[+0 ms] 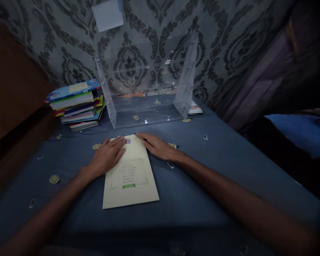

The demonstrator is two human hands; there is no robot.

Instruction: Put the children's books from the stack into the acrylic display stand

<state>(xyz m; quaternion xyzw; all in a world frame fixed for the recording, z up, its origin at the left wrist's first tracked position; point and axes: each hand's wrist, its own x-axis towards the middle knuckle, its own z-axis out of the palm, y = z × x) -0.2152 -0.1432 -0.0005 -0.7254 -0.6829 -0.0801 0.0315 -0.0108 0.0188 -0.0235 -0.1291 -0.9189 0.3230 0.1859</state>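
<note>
A cream-coloured booklet (130,197) lies flat on the blue cloth. Its visible face carries a QR code at the far end and a framed block of text with a green label, which appears upside down from here. My left hand (108,154) rests on its far left part, fingers stretched out. At the far right corner, my right hand (157,145) touches the edge with its fingers extended. Neither hand is wrapped around anything.
A clear acrylic rack (112,110) stands behind the booklet against the patterned wall. To its left is a stack of books (78,106). The patterned blue tablecloth (192,199) covers the table. A purple curtain (250,85) hangs at the right.
</note>
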